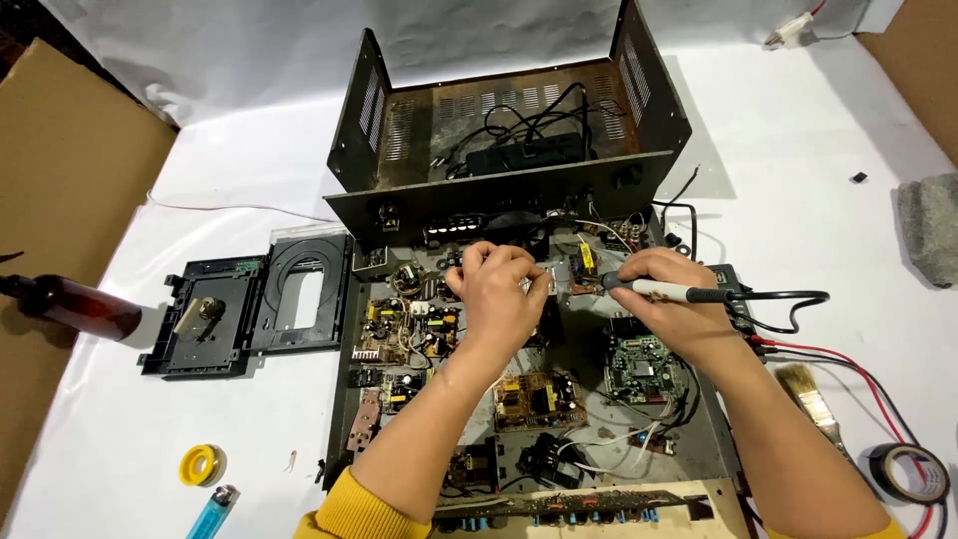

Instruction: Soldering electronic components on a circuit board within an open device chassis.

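A white cloth (818, 180) covers the table, cardboard at its edges; at centre lies an opened electronics chassis (699, 439) full of circuit boards; the left hand (497, 294) hovers over the boards, fingers curled and pinched together, what they nip too small to tell; the right hand (671, 299) grips a soldering iron (664, 289), tip pointing to nine o'clock toward the left fingers; at twelve o'clock stands the rusty metal cover (499, 195); at nine a black disc tray (249, 304); at four a paintbrush (810, 397) and tape roll (908, 471)
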